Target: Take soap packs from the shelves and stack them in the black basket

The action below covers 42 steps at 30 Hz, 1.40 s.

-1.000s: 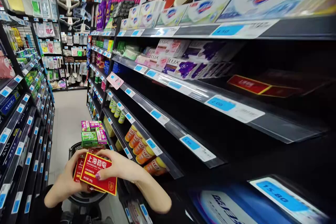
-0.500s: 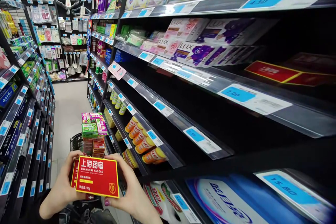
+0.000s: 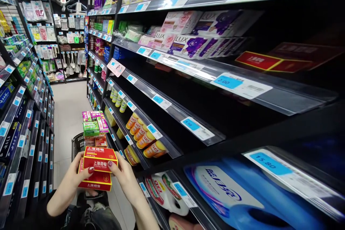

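Two red soap boxes with yellow edges are in my hands, held over the near side of the black basket [image 3: 77,144]. My left hand [image 3: 75,172] is closed around the lower soap box [image 3: 99,178], thumb across its front. My right hand [image 3: 122,168] grips the right end of the upper soap box [image 3: 98,153], thumb on its front face. The upper box sits on the lower one, tilted so its top and front show. Just beyond, green soap packs [image 3: 91,128] and pink-purple packs [image 3: 102,124] are stacked above red boxes [image 3: 100,141] in the basket.
Shelving runs along my right, with LUX soap boxes [image 3: 188,45], a red soap box [image 3: 260,61] lying on the same shelf, orange tubs [image 3: 145,139] and a large blue detergent bottle [image 3: 223,190] lower down. Left shelves border the aisle floor [image 3: 68,107].
The two boxes, earlier overlapping with their large faces toward me, are now stacked and tipped so narrow sides show. My right thumb moved onto the upper box's front. The view shifted slightly.
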Each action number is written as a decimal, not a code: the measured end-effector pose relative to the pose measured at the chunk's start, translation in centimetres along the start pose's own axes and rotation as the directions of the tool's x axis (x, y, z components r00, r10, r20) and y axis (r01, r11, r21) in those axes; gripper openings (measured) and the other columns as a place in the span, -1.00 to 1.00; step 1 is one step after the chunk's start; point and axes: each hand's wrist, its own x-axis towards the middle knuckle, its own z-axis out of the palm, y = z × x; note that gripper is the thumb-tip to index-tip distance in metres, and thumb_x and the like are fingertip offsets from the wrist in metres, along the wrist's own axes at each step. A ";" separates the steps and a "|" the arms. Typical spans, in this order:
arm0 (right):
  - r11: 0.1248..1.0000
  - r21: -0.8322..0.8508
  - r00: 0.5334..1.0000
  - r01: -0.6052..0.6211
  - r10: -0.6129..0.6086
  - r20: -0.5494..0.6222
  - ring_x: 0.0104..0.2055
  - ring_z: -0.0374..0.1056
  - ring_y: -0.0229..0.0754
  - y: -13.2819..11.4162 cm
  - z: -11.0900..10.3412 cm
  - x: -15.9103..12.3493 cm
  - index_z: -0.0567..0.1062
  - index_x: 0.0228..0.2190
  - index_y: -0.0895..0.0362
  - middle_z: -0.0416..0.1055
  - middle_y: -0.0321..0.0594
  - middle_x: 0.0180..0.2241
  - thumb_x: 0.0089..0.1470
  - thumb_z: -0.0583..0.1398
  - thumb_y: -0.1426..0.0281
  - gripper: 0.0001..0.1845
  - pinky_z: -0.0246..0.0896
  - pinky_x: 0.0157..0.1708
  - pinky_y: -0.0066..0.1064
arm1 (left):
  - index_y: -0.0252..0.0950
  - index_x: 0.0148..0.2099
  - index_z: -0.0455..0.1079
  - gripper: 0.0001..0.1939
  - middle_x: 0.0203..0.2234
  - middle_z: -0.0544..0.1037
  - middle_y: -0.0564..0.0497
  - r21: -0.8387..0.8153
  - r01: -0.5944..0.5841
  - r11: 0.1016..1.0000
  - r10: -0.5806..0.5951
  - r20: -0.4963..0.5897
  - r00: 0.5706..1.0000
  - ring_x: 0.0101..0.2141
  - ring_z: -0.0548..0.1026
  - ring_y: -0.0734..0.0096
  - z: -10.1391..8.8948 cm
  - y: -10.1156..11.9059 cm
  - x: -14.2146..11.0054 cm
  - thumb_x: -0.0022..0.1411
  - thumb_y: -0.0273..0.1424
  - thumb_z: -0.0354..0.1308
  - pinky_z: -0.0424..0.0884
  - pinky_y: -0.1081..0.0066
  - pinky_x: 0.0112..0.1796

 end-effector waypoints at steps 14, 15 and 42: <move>0.964 -0.042 0.952 0.264 -0.253 0.174 -0.03 0.31 -0.06 0.1 -0.6 -0.8 0.31 -0.08 0.04 0.31 -0.17 -0.07 -0.28 0.39 0.21 -0.31 0.23 -0.11 -0.37 | -0.16 -0.03 0.19 -0.14 -0.10 0.48 -0.03 0.234 -0.344 0.909 0.335 0.079 0.939 -0.11 0.49 0.12 -2.7 -0.6 0.2 -0.42 -0.44 0.51 0.49 0.31 -0.13; 0.960 -0.051 0.947 0.277 -0.263 0.181 -0.03 0.31 -0.06 0.4 -0.7 -0.8 0.31 -0.08 0.04 0.29 -0.17 -0.07 -0.29 0.40 0.22 -0.30 0.24 -0.11 -0.37 | -0.15 -0.03 0.20 -0.15 -0.09 0.49 -0.02 0.258 -0.352 0.900 0.343 0.083 0.936 -0.10 0.49 0.14 -2.8 -0.6 0.1 -0.41 -0.44 0.50 0.46 0.33 -0.10; 0.866 0.066 0.853 0.495 -0.499 0.153 0.02 0.28 0.01 -2.4 0.9 -2.0 0.31 -0.09 -0.09 0.25 -0.17 -0.03 -0.31 0.44 0.28 -0.29 0.23 0.01 -0.17 | -0.20 0.06 0.29 -0.19 -0.01 0.49 -0.10 0.201 -0.326 0.924 0.304 0.132 0.943 -0.03 0.46 0.01 -1.6 -2.4 1.0 -0.31 -0.50 0.46 0.41 0.19 -0.02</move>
